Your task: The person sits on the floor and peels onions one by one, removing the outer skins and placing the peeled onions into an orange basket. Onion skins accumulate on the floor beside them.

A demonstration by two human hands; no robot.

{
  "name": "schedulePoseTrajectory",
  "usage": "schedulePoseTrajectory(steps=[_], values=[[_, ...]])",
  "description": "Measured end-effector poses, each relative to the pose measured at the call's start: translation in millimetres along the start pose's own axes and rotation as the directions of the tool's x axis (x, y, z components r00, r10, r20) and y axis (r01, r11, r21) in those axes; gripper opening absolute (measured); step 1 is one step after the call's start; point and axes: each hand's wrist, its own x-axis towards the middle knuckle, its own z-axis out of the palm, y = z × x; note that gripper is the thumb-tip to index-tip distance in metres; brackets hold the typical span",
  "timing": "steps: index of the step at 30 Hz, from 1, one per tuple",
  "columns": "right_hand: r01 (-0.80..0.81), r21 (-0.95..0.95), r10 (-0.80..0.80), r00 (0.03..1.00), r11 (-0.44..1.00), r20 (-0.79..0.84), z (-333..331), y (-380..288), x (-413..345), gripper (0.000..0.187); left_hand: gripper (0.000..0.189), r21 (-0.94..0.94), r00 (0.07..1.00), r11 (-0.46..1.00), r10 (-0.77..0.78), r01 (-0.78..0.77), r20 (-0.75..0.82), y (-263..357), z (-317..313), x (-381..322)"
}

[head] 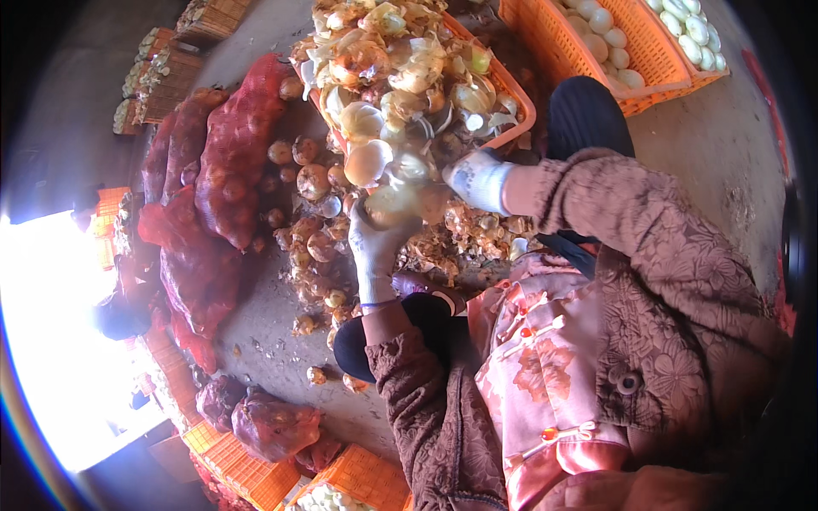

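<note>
My left hand point(377, 249), in a white knitted glove, is closed around a pale onion point(390, 207), which is blurred by motion. To its upper right is my right hand point(479, 180), also gloved; its fingers are curled and blurred, and I cannot tell whether anything is in them. Just beyond both hands stands an orange plastic crate point(521, 118), heaped with onions and loose dry skins point(409, 64). A white peeled onion layer point(369, 163) hangs at the crate's near corner. Below the hands, papery onion skins point(441, 249) cover the floor.
Red mesh sacks of onions point(236, 153) lie on the left, with loose unpeeled onions point(313, 181) beside them. At upper right, an orange crate point(578, 48) holds peeled onions point(613, 48). More orange crates point(364, 476) stand at the bottom. My knee point(588, 118) is beside the heaped crate.
</note>
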Motion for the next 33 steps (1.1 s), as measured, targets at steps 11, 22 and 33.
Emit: schedulePoseTrajectory(steps=[11,22,33], values=[[0.512,0.330,-0.419,0.852,0.793,-0.315,8,21,-64,0.019,0.087,-0.604,0.968,0.778,-0.249,0.173,-0.043,-13,-10,-44],[0.523,0.100,-0.477,0.829,0.847,-0.293,-4,10,-61,0.014,0.094,-0.131,0.972,0.991,-0.008,-0.024,-0.234,-15,9,-42],[0.395,0.104,-0.340,0.876,0.913,-0.343,51,24,-61,0.021,0.073,-0.783,0.945,0.607,-0.317,0.133,-0.085,-18,-2,-41]])
